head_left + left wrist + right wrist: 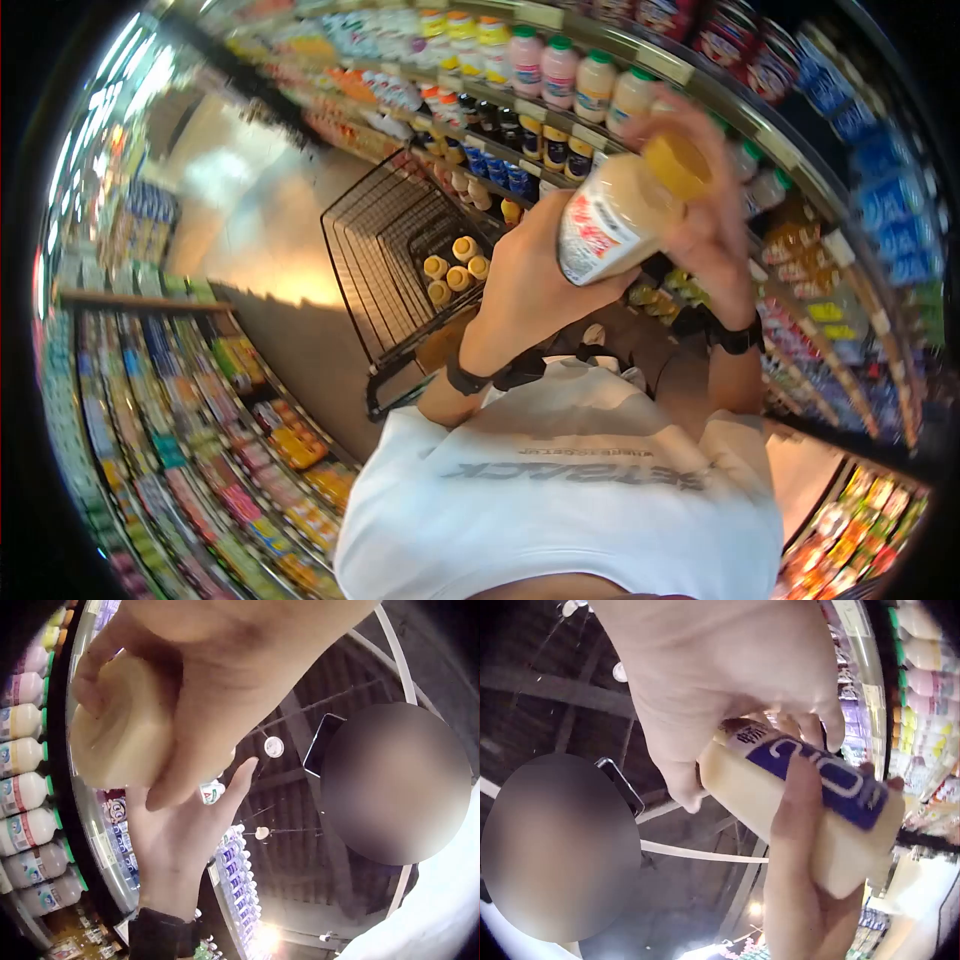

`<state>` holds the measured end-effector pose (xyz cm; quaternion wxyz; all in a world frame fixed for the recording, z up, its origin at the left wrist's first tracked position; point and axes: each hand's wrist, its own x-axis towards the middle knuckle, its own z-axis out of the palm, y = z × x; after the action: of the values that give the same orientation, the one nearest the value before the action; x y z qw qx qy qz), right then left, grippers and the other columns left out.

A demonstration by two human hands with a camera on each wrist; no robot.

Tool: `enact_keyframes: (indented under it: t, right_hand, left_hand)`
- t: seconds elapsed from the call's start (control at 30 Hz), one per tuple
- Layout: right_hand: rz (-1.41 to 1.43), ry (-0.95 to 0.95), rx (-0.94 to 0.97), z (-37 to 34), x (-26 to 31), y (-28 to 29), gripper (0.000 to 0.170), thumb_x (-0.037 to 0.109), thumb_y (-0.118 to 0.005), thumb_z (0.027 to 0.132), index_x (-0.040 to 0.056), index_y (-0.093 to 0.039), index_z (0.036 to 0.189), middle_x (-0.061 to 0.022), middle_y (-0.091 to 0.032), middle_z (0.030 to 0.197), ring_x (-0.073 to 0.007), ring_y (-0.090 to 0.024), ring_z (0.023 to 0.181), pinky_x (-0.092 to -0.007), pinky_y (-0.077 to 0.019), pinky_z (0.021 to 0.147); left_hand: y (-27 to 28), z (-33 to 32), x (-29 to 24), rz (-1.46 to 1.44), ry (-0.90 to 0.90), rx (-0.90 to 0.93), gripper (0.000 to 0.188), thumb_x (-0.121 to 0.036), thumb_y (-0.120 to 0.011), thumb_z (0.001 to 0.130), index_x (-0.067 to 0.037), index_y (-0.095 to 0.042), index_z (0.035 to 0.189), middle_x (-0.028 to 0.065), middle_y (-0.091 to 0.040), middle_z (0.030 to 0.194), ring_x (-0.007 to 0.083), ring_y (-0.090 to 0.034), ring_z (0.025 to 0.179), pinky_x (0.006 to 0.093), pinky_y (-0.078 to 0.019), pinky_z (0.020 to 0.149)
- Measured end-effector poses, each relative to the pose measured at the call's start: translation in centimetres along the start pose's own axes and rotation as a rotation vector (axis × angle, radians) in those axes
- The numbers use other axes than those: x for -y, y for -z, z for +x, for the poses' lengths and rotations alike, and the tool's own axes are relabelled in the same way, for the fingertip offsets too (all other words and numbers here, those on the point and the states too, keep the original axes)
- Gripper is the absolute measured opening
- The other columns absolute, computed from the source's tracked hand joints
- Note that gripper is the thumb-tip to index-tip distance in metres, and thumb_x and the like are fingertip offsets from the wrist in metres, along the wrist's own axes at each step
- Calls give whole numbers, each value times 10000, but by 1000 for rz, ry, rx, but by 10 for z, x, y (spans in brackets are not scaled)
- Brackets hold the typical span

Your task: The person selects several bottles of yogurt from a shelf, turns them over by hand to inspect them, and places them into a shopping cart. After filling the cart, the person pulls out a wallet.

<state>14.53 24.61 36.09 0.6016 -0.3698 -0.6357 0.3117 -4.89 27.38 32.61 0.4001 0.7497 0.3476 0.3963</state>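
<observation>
In the head view my left hand (530,270) grips the lower part of a plastic drink bottle (610,220) filled with something cream-coloured. Tilted up to the right, it has a golden-yellow cap (678,165) and a white label with red writing. The right wrist view shows a blue label panel (840,787) on another side. Around the cap end is my right hand (715,230), blurred, its fingers reaching past the bottle; its thumb stands out straight in the left wrist view. The bottle's base (124,735) faces the left wrist camera.
A black wire shopping cart (346,290) stands to the left, holding several yellow-capped bottles (462,250). Shelves of green-capped bottles (560,72) and other drinks curve along the front and right. Another stocked shelf (190,430) lies at the lower left, across the aisle floor (250,250).
</observation>
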Motion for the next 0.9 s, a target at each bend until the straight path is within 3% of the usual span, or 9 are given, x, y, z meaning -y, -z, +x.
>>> enact_keyframes:
  t: [0.03, 0.13, 0.23, 0.3, 0.4, 0.53, 0.63, 0.73, 0.9]
  right_hand:
    - [-191, 118, -37, 8, -4, 13, 630, 172, -778, 903, 23, -527, 1461, -47, -636, 1285, -127, -614, 1107, -286, -482, 976]
    - [-316, -118, 8, 10, -18, 15, 260, 199, -738, 942, 52, -654, 1139, 21, -632, 923, -63, -569, 852, -229, -463, 789]
    - [-305, -99, 185, 16, -52, 10, 184, 182, -715, 958, 51, -617, 1044, 25, -589, 885, -57, -535, 823, -231, -436, 745]
    - [-328, -145, 240, 26, -65, -16, 179, 186, -704, 974, 49, -595, 1008, 22, -578, 876, -54, -513, 810, -228, -419, 728]
    - [-341, -152, 213, 42, -90, -75, 187, 198, -682, 1002, 39, -586, 990, 17, -571, 876, -63, -502, 813, -232, -420, 735]
    - [-403, -4, 279, 71, -159, -161, 194, 206, -694, 1030, 25, -622, 1027, -17, -613, 925, -113, -542, 859, -282, -477, 792]
    - [-369, -238, 567, 78, -270, -212, 245, 222, -724, 1006, 22, -635, 1116, -62, -685, 855, -91, -625, 771, -297, -517, 682]
    - [-540, -181, 667, 54, -330, -281, 409, 369, -787, 913, 59, -637, 1133, -209, -754, 926, -359, -762, 878, -429, -579, 762]
    - [-807, -123, 837, 34, -449, -325, 410, 349, -760, 905, 69, -651, 1184, -227, -756, 1061, -425, -726, 1012, -505, -565, 868]
  left_hand:
    - [7, -2, 0, 58, 38, 20, 656, -265, -942, 678, -37, -634, 1209, 177, -730, 1060, 357, -740, 970, 425, -589, 834]
    - [14, -10, 17, 78, 57, 72, 693, -348, -938, 673, -5, -649, 1201, 202, -743, 1045, 375, -738, 944, 428, -580, 835]
    - [22, -27, 31, 65, 154, 157, 772, -382, -923, 687, 3, -615, 1282, 209, -735, 990, 410, -725, 909, 447, -577, 842]
    - [34, -41, 42, 81, 282, 211, 847, -345, -920, 730, 13, -533, 1394, 238, -683, 1136, 419, -688, 1047, 453, -553, 936]
    - [39, -77, 66, 336, 95, -269, 899, -296, -896, 794, 27, -424, 1489, 266, -566, 1331, 443, -588, 1227, 460, -497, 1049]
    - [77, -119, 77, 331, 198, -429, 829, -236, -841, 867, 30, -398, 1516, 256, -504, 1404, 442, -537, 1285, 458, -474, 1088]
    - [91, -156, 92, 251, 379, -426, 767, -229, -831, 877, 16, -450, 1496, 223, -528, 1399, 408, -573, 1252, 443, -501, 1054]
    - [105, -187, 99, 267, 496, -458, 679, -219, -810, 897, 4, -507, 1463, 197, -581, 1340, 384, -606, 1210, 433, -520, 1017]
    - [124, -232, 105, 223, 680, -534, 601, -224, -797, 915, -1, -547, 1414, 171, -604, 1316, 364, -632, 1157, 427, -536, 966]
